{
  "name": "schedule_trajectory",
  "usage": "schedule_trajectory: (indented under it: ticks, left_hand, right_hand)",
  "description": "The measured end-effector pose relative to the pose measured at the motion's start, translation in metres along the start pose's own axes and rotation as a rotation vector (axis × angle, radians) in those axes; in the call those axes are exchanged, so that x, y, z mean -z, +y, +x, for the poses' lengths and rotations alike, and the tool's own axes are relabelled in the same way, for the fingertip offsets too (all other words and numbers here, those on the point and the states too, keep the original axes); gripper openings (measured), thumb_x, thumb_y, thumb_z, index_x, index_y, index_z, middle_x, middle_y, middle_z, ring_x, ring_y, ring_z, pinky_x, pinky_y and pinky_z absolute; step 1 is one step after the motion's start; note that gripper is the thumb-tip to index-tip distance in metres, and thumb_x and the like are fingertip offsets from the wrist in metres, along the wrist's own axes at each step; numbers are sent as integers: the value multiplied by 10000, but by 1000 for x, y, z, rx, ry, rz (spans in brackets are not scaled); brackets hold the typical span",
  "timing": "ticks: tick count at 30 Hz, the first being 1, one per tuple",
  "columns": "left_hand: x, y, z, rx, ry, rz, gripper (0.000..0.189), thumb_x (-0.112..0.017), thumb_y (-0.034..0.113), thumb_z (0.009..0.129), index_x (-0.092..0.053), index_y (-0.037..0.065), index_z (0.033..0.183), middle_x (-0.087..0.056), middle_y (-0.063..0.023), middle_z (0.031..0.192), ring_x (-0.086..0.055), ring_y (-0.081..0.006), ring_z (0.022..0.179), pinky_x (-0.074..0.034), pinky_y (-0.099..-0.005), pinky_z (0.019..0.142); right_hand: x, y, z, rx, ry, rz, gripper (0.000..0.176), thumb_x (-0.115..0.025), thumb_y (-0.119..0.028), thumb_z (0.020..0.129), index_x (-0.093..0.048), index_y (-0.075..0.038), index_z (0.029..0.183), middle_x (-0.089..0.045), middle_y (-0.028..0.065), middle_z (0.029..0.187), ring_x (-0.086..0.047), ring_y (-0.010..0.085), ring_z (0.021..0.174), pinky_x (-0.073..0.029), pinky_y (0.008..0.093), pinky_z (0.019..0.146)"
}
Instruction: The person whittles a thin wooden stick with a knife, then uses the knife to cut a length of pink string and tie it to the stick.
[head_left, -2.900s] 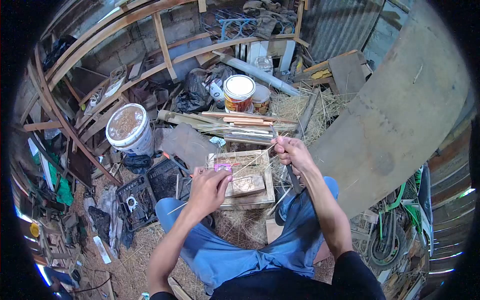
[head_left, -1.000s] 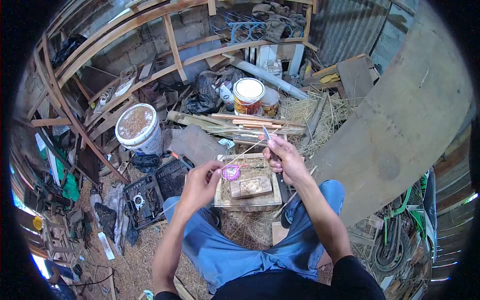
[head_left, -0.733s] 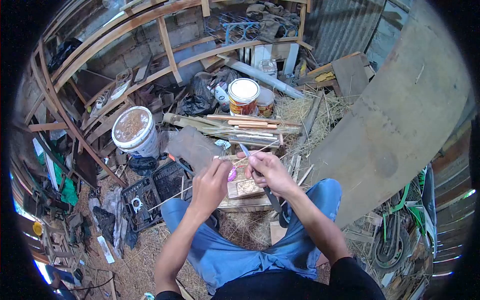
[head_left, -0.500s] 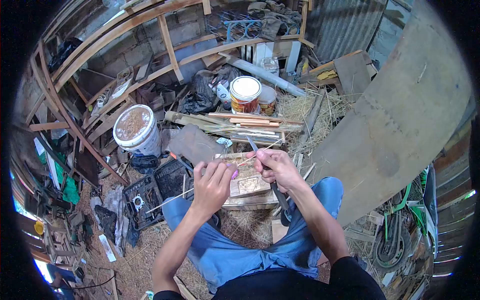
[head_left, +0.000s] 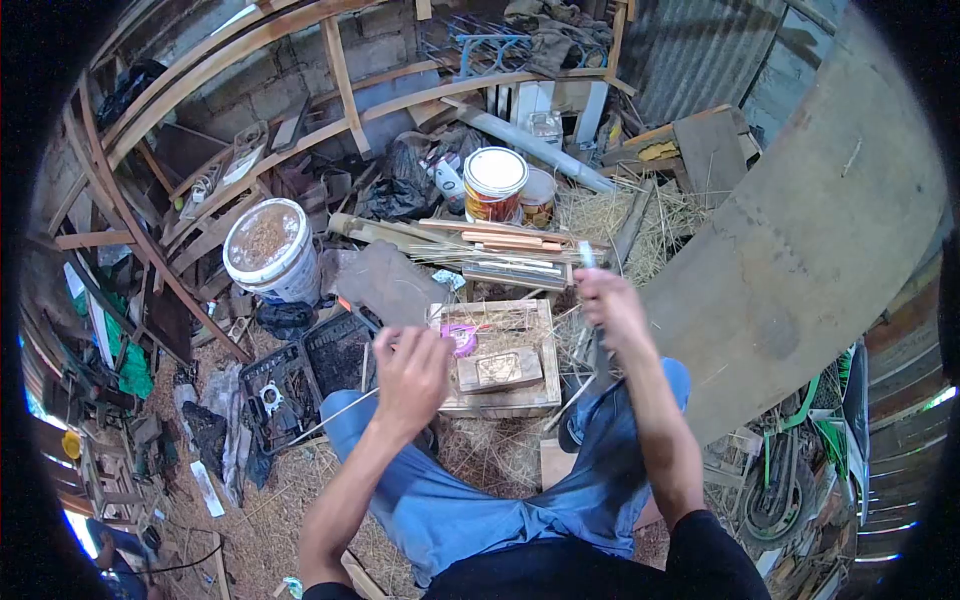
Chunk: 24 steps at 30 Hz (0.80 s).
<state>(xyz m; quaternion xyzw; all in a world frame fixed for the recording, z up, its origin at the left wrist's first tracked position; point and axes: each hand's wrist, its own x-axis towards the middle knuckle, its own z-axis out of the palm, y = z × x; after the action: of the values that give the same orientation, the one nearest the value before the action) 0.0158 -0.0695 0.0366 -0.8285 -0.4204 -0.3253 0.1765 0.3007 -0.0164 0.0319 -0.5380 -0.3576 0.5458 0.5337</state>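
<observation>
My left hand [head_left: 412, 378] is closed around a thin bamboo strip [head_left: 340, 412], whose tail slants down to the left past my knee. My right hand [head_left: 615, 312], smeared by motion, grips a knife [head_left: 586, 256] with its blade pointing up and away from me. The hands are well apart. Between and below them stands a low wooden box [head_left: 548, 335]. On it lie a pink ring-shaped item [head_left: 461, 341], possibly a tape, and a wooden block [head_left: 500, 371] with light markings on top.
Beyond the box lie several wood and bamboo strips [head_left: 510, 240]. A paint can [head_left: 495, 180] stands behind them and a white bucket [head_left: 268, 245] at left. An open black case [head_left: 290, 385] sits left of my knee. A large board [head_left: 770, 250] leans at right.
My right hand has swung up and right with the knife, away from the strip. My left hand has moved slightly left and still holds the strip. The box top is more visible.
</observation>
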Motion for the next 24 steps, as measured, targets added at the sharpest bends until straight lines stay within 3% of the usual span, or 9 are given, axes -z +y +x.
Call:
schedule_trajectory:
  ticks: [2, 6, 8, 13, 15, 19, 20, 22, 24]
  left_hand:
    - [1, -12, 0, 46, 15, 30, 52, -644, 96, 766, -618, 99, 812, -542, -28, 747, -551, -196, 836, -320, -423, 855]
    - [-11, -7, 9, 236, -73, -293, 60, -659, 97, 792, -626, 47, 790, -568, -60, 720, -540, -237, 769, -332, -394, 822]
    - [-16, 6, 16, 298, -72, -480, 59, -666, 106, 798, -641, 57, 819, -587, -51, 733, -544, -222, 756, -330, -389, 825]
    - [2, 22, 25, 302, -162, -552, 65, -668, 119, 809, -645, 61, 825, -593, -45, 743, -542, -211, 761, -328, -378, 836]
    - [10, 23, 23, 307, -180, -534, 65, -667, 120, 809, -643, 60, 821, -590, -47, 738, -543, -213, 765, -326, -379, 841]
    - [18, 11, 4, 299, -147, -460, 60, -663, 113, 806, -641, 59, 814, -583, -55, 721, -547, -225, 754, -344, -373, 817]
    - [18, 5, 0, 299, -147, -452, 60, -663, 113, 806, -641, 59, 814, -583, -55, 721, -547, -225, 754, -344, -373, 817]
    - [17, -3, -2, 361, -171, -536, 51, -661, 102, 802, -639, 57, 811, -579, -60, 710, -551, -236, 731, -364, -365, 778]
    - [8, 1, 4, 338, -130, -492, 40, -661, 90, 797, -640, 58, 808, -582, -65, 711, -556, -240, 719, -376, -362, 753]
  right_hand:
    - [27, -9, 7, 0, -95, 29, 291, -496, -220, 970, -564, 32, 1096, -443, -71, 668, -325, 3, 477, -245, 155, 385]
    - [-20, -4, -34, 20, -338, -166, 367, -509, -280, 969, -534, 11, 1191, -448, -52, 653, -325, 4, 483, -231, 159, 404]
    - [-45, 6, -44, -25, -477, -1, 362, -512, -296, 969, -547, -6, 1181, -447, -50, 654, -323, 1, 490, -234, 156, 414]
    - [-51, 3, -45, -69, -509, 161, 325, -526, -292, 962, -577, 2, 1091, -446, -53, 655, -312, -1, 487, -231, 150, 409]
    - [-45, 2, -44, -73, -521, 126, 313, -530, -287, 960, -582, 2, 1070, -445, -55, 655, -310, 0, 485, -232, 149, 407]
    - [2, 4, -15, 71, -147, 158, 183, -475, -33, 849, -595, -21, 987, -434, -67, 644, -307, -2, 478, -241, 154, 393]
    - [15, -4, -11, 97, -97, 140, 130, -480, -108, 913, -584, -30, 922, -419, -75, 642, -294, -3, 466, -236, 158, 387]
    - [24, -9, -10, 86, -138, 127, 221, -487, -220, 962, -569, -42, 859, -390, -85, 618, -279, -1, 456, -220, 164, 387]
    - [12, -7, -18, -13, -142, -130, 310, -518, -329, 961, -548, -63, 805, -377, -87, 597, -283, 1, 456, -204, 169, 393]
